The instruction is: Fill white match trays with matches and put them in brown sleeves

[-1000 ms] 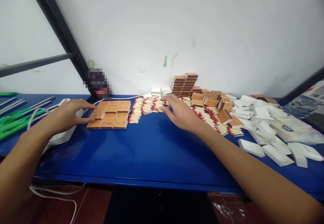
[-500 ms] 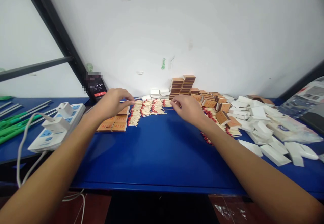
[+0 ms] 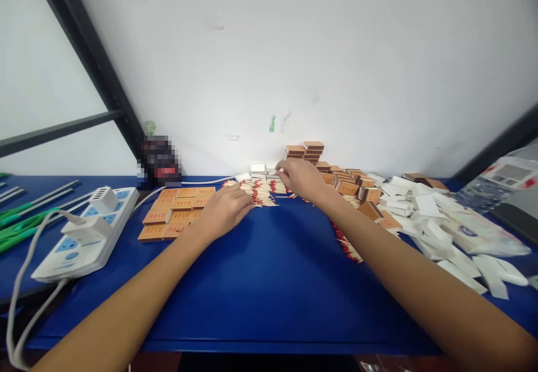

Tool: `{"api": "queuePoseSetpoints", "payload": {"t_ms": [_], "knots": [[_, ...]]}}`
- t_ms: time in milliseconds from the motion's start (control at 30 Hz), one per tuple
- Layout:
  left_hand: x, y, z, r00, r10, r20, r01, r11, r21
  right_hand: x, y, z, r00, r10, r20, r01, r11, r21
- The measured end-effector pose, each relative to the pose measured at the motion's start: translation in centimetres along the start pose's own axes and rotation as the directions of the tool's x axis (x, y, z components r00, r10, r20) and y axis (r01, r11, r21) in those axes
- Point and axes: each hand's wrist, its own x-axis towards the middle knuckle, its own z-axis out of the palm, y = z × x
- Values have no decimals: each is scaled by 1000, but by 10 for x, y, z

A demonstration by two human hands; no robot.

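1. White wall closes off the back, with the blue tabletop running along its foot.
2. Loose white pieces lie heaped at the right, at mixed angles; whether any holds something cannot be told.
3. Orange matchboxes lie flat in close rows at the left, label side up (what is inside them is hidden). More brown-sided boxes stand stacked against the wall, just behind the right hand.
4. Both hands are apart from each other, with fingers bent. The left hand rests over the left end of the matches; I cannot tell whether it grips any. The right reaches further back, and its closing fingertips are hidden too much to show a hold.
5. White trays sit low by the wall, behind the matches, long sides roughly left to right. They are just left of the right hand's fingertips, so that hand is the nearer.
6. Smallest, the matches spread between the two hands, sticks mostly lying left to right, red heads in bands.
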Motion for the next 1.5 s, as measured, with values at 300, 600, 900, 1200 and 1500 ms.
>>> {"api": "queuePoseSetpoints", "payload": {"t_ms": [300, 600, 900, 1200, 1500], "knots": [[-1, -3, -7, 1000, -3, -18, 5, 991, 137, 50, -9, 15, 987, 34, 156, -12, 989, -144], [-1, 5, -7, 987, -135, -86, 141, 988, 67, -2, -12, -35, 998, -56, 27, 57, 998, -17], [3, 37, -10, 983, -75, 168, 111, 969, -219, -89, -33, -13, 913, -306, 272, 164, 882, 441], [3, 38, -10, 948, -107, 300, 191, 945, -265, -72, 61, -14, 989, 61, 132, -85, 979, 186], [6, 45, -12, 932, -109, 345, 220, 928, -301, -55, 12, 32, 988, -152, 7, 138, 913, 385]]}}
